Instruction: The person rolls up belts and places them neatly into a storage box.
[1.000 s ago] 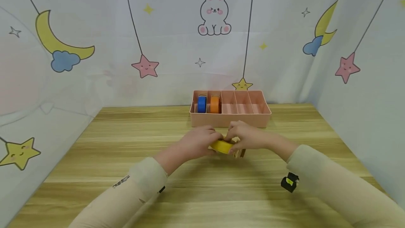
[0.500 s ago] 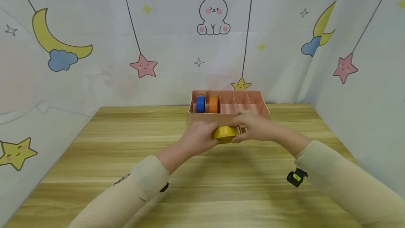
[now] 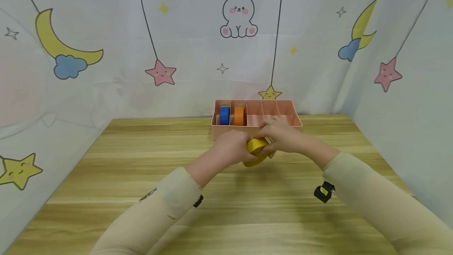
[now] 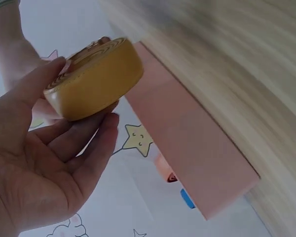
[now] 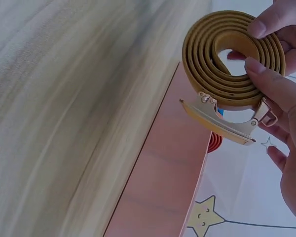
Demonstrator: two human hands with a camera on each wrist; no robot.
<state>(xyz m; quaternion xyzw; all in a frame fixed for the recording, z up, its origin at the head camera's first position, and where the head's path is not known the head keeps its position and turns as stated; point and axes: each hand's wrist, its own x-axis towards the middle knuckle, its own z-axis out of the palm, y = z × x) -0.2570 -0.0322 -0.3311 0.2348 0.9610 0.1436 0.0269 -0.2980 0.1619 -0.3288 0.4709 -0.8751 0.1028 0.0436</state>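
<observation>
Both hands hold a yellow belt (image 3: 257, 145) rolled into a flat coil, raised off the table just in front of a pink box. My left hand (image 3: 230, 146) grips the coil's left side; in the left wrist view its thumb lies over the coil (image 4: 98, 81) and its fingers lie beneath. From the right, my right hand (image 3: 283, 136) pinches the coil, thumb on the spiral face. The right wrist view shows the gold buckle (image 5: 224, 123) hanging at the coil's outer edge, near the right fingers.
The divided pink box (image 3: 223, 132) stands at the table's back edge. Its two left compartments hold a blue rolled belt (image 3: 224, 115) and an orange rolled belt (image 3: 239, 116). A printed curtain (image 3: 198, 42) hangs behind the wooden table (image 3: 141, 160).
The yellow belt has been lifted off the table toward the box, then tilted so its spiral face shows. The left hand has shifted right along with it.
</observation>
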